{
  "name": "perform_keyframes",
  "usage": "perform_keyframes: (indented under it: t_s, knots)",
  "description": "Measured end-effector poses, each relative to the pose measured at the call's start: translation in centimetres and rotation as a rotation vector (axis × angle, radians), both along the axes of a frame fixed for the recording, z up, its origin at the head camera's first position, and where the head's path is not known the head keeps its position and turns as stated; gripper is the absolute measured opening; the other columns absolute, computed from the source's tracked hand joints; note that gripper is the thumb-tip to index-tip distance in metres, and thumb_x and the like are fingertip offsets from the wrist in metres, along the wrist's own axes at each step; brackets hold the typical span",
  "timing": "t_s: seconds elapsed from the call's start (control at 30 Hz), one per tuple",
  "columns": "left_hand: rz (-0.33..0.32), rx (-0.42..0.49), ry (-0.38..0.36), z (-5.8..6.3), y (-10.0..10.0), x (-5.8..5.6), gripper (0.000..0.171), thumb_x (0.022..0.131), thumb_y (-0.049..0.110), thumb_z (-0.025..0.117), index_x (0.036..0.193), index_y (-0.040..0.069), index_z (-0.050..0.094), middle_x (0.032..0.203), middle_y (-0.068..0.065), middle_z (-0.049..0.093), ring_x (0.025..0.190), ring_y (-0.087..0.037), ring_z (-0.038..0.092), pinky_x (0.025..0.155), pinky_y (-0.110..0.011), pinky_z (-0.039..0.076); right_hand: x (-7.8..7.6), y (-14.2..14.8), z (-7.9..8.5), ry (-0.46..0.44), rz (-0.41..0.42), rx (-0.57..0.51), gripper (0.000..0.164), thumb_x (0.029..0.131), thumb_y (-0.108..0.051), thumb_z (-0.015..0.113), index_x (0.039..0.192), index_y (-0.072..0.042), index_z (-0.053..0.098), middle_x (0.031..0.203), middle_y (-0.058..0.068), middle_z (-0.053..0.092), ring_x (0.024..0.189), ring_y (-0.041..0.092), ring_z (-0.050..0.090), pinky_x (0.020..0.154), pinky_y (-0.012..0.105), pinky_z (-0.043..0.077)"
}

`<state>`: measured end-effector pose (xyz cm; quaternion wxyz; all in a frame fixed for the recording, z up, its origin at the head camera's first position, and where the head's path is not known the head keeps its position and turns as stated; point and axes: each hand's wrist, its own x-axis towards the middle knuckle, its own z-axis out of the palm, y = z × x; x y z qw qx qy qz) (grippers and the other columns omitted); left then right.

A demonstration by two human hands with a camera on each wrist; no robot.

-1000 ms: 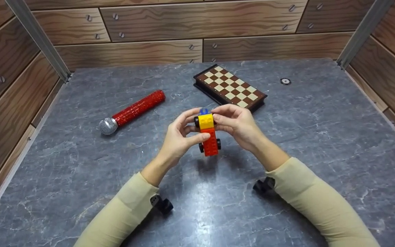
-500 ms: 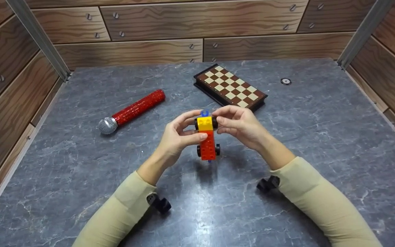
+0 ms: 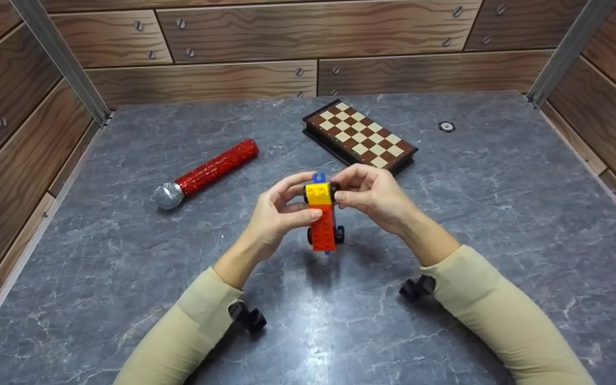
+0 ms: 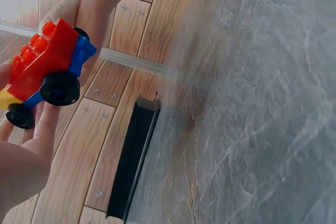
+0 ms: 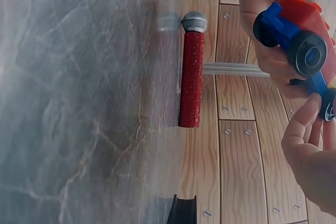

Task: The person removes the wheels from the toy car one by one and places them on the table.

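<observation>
Toy brick car held up off table, btwn fingers of both hands. L hand: thumb pressed on red bricks, other fingers curled beneath. R hand: thumb & fingertips pinching front wheel, next to yellow brick. Prob. light, stiff plastic, slightly slick; joints may pop if twisted. Best grip: red body under L thumb; wheels prob. roll.

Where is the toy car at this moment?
In the head view, the toy car is near the centre, held above the table between the left hand and right hand, nearer the camera than the checkered board.
</observation>
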<state>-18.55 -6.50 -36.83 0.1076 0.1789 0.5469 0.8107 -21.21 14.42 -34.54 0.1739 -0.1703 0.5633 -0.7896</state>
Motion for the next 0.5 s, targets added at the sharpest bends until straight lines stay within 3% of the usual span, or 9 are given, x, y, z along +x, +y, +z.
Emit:
perform_keyframes:
  t_s: [0.23,0.5]
  knots:
    - [-0.028,-0.023,0.047,-0.20,0.15,-0.02,0.063,0.075,-0.002,0.074,0.131,0.007,0.049,0.121,-0.020,0.054,0.092,-0.035,0.061,0.080,-0.041,0.052,0.04,0.05,-0.02,0.109,-0.013,0.061,0.022,0.076,0.016,0.065,0.088,-0.003,0.063,0.092,0.014,0.063,0.076,0.020,0.061,0.069,0.026,0.054]
    - [-0.032,-0.040,0.040,-0.16,0.32,0.12,0.061,0.075,-0.003,0.074,0.130,0.008,0.050,0.120,-0.019,0.055,0.087,-0.033,0.062,0.079,-0.041,0.052,0.13,0.28,0.07,0.175,-0.009,0.086,0.021,0.075,0.015,0.068,0.084,-0.003,0.063,0.090,0.014,0.064,0.077,0.021,0.063,0.070,0.028,0.055]
